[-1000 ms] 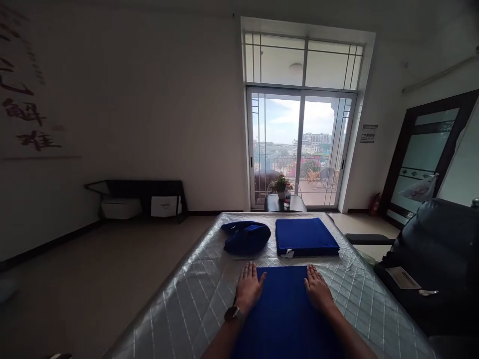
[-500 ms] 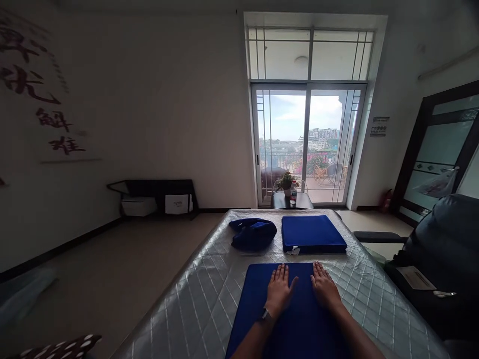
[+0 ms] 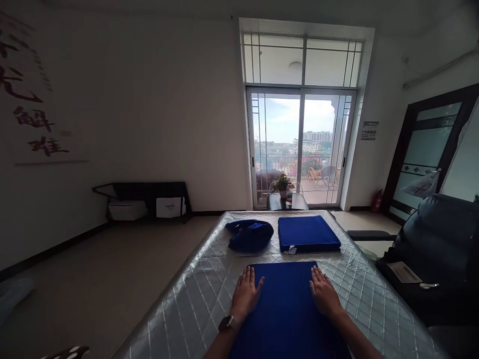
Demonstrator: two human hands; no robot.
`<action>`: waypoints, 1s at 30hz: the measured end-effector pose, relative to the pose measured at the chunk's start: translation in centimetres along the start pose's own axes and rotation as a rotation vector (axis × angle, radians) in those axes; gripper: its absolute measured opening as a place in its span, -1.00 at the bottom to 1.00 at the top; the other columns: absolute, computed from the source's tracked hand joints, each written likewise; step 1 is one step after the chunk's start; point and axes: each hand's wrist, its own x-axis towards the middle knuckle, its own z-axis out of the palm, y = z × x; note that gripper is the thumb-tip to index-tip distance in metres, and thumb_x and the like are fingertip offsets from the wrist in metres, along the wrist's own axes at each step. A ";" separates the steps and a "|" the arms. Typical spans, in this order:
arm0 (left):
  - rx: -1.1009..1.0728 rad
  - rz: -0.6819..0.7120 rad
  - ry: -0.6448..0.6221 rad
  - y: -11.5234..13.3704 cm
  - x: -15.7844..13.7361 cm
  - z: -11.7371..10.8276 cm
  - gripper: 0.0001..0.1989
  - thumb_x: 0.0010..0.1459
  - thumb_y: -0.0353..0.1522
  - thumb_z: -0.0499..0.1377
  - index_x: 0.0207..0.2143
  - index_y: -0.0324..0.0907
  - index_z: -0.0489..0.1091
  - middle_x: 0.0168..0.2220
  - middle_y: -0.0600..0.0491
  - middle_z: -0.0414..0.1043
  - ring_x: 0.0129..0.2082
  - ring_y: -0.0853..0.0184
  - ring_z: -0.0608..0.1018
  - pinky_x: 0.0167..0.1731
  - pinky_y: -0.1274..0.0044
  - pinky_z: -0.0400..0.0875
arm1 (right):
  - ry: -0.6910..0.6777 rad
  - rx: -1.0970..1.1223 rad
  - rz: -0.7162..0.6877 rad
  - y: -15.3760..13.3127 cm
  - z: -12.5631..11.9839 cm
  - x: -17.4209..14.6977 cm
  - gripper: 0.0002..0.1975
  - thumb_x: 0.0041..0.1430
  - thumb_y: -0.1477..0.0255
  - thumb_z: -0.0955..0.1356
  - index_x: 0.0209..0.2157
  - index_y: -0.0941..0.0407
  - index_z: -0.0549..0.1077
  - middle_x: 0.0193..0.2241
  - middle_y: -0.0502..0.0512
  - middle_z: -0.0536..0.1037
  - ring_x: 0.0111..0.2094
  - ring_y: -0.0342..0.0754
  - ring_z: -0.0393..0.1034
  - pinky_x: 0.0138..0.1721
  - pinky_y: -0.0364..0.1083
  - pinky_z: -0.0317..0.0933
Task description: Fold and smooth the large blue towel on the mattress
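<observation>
**Hands Spread Back to the Cloth Edges**

Both hands lie flat, palms down, on the blue cloth [image 3: 286,309] spread over the near part of the worktop [image 3: 194,294]. The left hand [image 3: 245,295] rests on the cloth's left edge, its fingers partly over the quilted silver cover. The right hand [image 3: 324,295] rests near the right edge. Neither hand has closed a grip: fingers are extended and pressed to the fabric, and nothing is pinched or lifted.

Change over the last second:
- One second ago the hands sat at the two side edges, much as they do now.
- Half a second ago they had drawn together near the middle of the cloth, almost side by side.
- They are now apart again, at the outer edges.

Judgement: this in-and-out sweep reads as a flattening stroke from the centre outward. The cloth now appears flat with straight sides, so the smoothing step looks close to finished for this layer.

Other items are unmoved. A folded blue cloth [image 3: 307,233] lies square at the far end of the worktop. Just to its left sits a bundled blue cloth [image 3: 250,235], not folded. A dark chair [image 3: 437,249] stands beside the worktop on the right.
</observation>
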 end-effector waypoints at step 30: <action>0.014 0.066 0.005 -1.2 -5.2 0.3 -0.25 0.40 0.01 -0.27 0.40 -0.30 0.07 0.42 -0.21 0.12 0.41 0.09 0.19 0.33 0.21 0.18 | -0.050 0.032 0.031 -0.5 -0.6 -2.1 -0.35 0.41 0.31 0.01 0.41 0.33 0.01 0.45 0.22 -0.04 0.46 0.01 -0.20 0.42 0.06 -0.23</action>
